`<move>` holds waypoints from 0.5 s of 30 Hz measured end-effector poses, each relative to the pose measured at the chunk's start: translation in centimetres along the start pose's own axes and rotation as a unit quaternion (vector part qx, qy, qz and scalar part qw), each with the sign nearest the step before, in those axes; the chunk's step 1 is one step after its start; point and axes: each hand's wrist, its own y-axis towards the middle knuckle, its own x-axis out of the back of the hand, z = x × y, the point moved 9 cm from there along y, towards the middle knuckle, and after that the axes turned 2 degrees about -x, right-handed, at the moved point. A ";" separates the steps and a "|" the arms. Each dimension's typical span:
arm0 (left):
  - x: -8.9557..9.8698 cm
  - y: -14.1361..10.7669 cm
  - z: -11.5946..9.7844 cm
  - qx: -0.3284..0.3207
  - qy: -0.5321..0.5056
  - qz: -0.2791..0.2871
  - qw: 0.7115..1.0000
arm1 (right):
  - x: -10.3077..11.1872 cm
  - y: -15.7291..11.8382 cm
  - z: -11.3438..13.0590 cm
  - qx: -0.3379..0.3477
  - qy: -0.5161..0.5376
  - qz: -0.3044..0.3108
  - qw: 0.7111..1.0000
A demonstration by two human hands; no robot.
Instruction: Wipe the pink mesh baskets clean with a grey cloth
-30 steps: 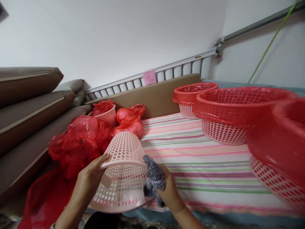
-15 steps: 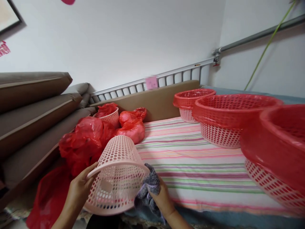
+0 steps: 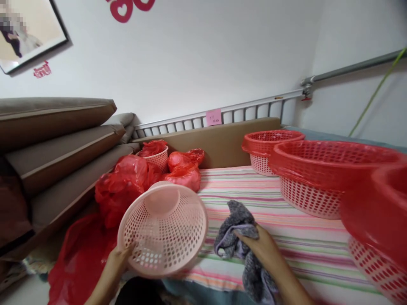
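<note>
A pale pink perforated basket (image 3: pixel 187 228) is tilted with its wide mouth facing me. My left hand (image 3: pixel 122 256) grips its rim at the lower left. In my right hand (image 3: pixel 254 239) is a bunched grey cloth (image 3: pixel 240 214) with lilac edging, held over the striped sheet (image 3: pixel 229 182) to the right of the basket and apart from it. Part of the cloth hangs down below the hand.
Red plastic bags (image 3: pixel 122 182) and a small basket (image 3: pixel 159 159) holding red plastic stand behind at left, beside stacked cushions (image 3: pixel 70 169). Several pink baskets covered in red plastic (image 3: pixel 321 169) line the right side. A railing (image 3: pixel 232 115) runs along the back.
The basket's mouth has turned up more toward me. My right hand has moved the cloth off the rim to the right. The camera view has shifted left.
</note>
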 end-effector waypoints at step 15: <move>-12.2 -4.2 6.4 0.217 -0.375 0.033 0.901 | -13.4 -2.5 3.2 0.109 -0.034 0.020 0.993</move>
